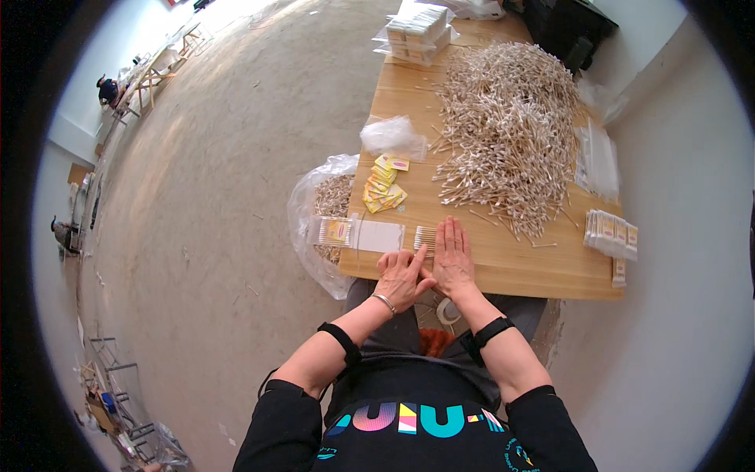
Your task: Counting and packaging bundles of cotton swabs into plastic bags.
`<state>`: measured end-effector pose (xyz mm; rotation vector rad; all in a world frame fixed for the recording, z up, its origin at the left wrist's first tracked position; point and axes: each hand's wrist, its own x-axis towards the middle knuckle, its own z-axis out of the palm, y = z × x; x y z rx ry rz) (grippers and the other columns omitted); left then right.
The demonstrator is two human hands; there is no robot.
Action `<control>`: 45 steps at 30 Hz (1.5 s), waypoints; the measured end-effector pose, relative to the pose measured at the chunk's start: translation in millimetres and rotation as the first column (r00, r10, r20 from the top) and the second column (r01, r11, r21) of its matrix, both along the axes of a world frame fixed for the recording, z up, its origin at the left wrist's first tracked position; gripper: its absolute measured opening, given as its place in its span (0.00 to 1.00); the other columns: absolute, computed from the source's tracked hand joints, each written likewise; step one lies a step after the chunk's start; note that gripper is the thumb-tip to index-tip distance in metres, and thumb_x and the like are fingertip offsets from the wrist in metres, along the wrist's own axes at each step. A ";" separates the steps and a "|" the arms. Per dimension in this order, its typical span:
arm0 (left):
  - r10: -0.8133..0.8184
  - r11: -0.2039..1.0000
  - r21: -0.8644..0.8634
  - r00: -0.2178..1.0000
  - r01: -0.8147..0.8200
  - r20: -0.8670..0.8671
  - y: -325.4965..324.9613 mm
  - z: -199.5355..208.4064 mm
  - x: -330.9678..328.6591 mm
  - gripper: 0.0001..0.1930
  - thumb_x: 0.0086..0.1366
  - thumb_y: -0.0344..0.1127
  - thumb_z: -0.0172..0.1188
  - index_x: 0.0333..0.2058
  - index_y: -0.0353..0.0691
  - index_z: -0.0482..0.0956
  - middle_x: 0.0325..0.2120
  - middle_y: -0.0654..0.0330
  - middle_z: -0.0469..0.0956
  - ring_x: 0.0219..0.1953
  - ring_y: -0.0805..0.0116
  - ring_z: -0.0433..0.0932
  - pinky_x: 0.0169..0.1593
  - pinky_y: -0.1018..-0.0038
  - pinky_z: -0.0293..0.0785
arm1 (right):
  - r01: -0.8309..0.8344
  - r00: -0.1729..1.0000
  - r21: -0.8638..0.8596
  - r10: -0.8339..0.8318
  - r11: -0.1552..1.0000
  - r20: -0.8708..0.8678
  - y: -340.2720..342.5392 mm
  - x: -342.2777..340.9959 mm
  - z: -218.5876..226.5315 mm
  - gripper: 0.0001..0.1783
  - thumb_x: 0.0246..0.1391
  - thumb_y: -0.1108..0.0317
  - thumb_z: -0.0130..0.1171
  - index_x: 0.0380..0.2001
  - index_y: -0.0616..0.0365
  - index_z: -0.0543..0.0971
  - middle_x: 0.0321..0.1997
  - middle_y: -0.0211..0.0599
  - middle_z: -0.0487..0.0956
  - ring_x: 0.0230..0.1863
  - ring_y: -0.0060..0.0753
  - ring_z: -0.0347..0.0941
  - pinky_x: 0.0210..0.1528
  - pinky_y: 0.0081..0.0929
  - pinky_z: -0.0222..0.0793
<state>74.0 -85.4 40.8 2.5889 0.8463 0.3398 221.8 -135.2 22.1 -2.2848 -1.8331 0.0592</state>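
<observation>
White-tipped swabs lie side by side just ahead of the half-curled left hand, index finger extended; the right hand lies flat beside them, fingers together. Neither visibly grips anything.

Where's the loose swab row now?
Head view: the swab row lies near the person's edge of the table, between the white card to its left and the right hand.

Grey floor, pale right-hand wall, distant person upper left.
</observation>
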 end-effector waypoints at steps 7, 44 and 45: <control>-0.010 1.000 -0.014 0.999 0.009 -0.032 0.6 0.0 1.1 0.35 0.56 0.56 0.53 0.58 0.43 0.59 0.42 0.55 0.64 0.47 0.56 0.61 0.54 0.61 0.49 | 0.003 1.000 -0.011 -0.003 1.000 0.012 -1.1 0.7 0.2 0.55 0.43 0.40 0.55 0.62 0.68 0.45 0.68 0.53 0.41 0.70 0.49 0.33 0.69 0.41 0.29; 0.074 0.997 -0.018 0.992 -0.076 -0.098 12.0 4.1 19.5 0.35 0.59 0.60 0.47 0.60 0.44 0.57 0.38 0.53 0.70 0.43 0.57 0.67 0.49 0.62 0.53 | 0.024 0.997 -0.173 -0.011 0.985 0.078 1.4 -1.3 5.0 0.51 0.45 0.47 0.51 0.62 0.68 0.43 0.69 0.53 0.39 0.70 0.49 0.31 0.69 0.41 0.26; 0.074 0.997 -0.017 0.993 -0.076 -0.097 13.1 4.9 21.1 0.35 0.59 0.60 0.47 0.60 0.44 0.57 0.38 0.53 0.70 0.43 0.57 0.67 0.49 0.62 0.53 | 0.023 0.998 -0.159 -0.012 0.987 0.067 1.4 -1.2 4.1 0.50 0.45 0.48 0.51 0.62 0.68 0.43 0.69 0.53 0.39 0.70 0.49 0.31 0.69 0.41 0.26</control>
